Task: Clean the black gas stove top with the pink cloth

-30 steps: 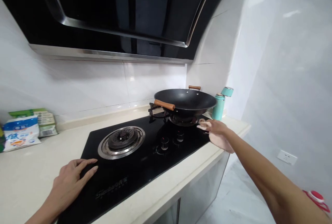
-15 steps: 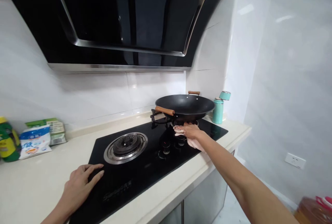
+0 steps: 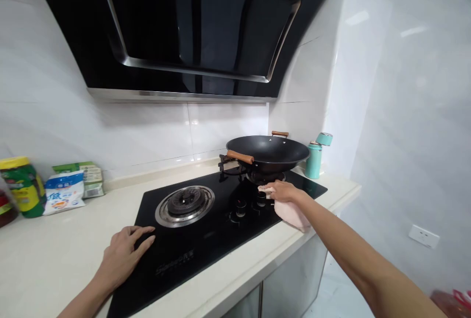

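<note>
My right hand point(image 3: 282, 191) grips a pale pink cloth point(image 3: 292, 214) over the black glass gas stove point(image 3: 206, 244), beside the right control knob point(image 3: 261, 199). Part of the cloth hangs toward the stove's front edge. Just behind that hand, a black wok point(image 3: 268, 153) with wooden handles sits on the right burner. My left hand point(image 3: 123, 251) rests at the stove's left edge, thumb and fingers apart, holding nothing. Closest to it is the uncovered left burner point(image 3: 185, 205) with its metal ring. Another knob point(image 3: 240, 207) stands between the burners.
A black range hood point(image 3: 198, 28) overhangs the stove. On the pale counter point(image 3: 55, 254) at left are a yellow-lidded green container point(image 3: 24, 188), a white-and-blue packet point(image 3: 65, 193) and a green packet point(image 3: 90, 178). A turquoise bottle point(image 3: 314, 161) stands right of the wok.
My right hand has drawn slightly back toward the front with the cloth, and more of the cloth shows below it. My left hand stays at the stove's edge. The view has shifted slightly left.
</note>
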The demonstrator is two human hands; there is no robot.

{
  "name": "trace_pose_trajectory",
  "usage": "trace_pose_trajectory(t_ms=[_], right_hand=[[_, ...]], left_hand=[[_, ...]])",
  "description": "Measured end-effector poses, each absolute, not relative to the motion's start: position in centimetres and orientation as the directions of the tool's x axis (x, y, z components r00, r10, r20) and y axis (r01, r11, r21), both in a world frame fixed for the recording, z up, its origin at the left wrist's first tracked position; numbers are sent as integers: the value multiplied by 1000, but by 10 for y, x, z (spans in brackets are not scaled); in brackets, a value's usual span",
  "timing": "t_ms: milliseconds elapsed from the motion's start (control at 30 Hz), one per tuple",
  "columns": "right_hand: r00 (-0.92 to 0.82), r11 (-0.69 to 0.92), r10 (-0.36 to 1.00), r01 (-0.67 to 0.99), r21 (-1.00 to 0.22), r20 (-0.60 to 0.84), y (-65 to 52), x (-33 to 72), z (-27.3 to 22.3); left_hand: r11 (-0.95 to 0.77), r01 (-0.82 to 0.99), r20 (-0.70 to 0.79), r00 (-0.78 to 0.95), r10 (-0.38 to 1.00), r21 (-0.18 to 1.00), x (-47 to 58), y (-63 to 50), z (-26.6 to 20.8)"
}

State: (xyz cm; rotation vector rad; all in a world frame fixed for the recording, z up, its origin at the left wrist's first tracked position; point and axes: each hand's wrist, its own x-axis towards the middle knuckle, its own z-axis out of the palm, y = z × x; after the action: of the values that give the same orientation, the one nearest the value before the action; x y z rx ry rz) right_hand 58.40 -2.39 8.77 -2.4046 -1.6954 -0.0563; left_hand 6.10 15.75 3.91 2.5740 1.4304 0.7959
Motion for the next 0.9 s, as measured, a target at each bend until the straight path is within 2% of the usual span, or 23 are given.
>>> trace_pose_trajectory(t_ms=[100, 233, 367, 533, 767, 900], right_hand=[[406, -392, 905, 912, -118, 129, -50, 593, 83], [502, -507, 823, 860, -54, 264, -67, 593, 78], [376, -398, 873, 917, 7, 312, -47, 579, 80], [284, -302, 902, 953, 5, 326, -5, 559, 82], [247, -244, 950, 969, -42, 192, 20, 562, 81], [253, -244, 952, 967, -70, 173, 20, 564, 82]], left_hand=[[-557, 769, 400, 426, 812, 313, 63, 157, 39], [-548, 777, 398, 417, 817, 309, 66, 155, 40], [-532, 782, 395, 399, 827, 323, 67, 153, 39], [-539, 779, 431, 388, 815, 319, 66, 152, 37], [-534, 782, 411, 392, 823, 321, 64, 153, 35], [-544, 775, 416, 400, 817, 322, 64, 153, 35]])
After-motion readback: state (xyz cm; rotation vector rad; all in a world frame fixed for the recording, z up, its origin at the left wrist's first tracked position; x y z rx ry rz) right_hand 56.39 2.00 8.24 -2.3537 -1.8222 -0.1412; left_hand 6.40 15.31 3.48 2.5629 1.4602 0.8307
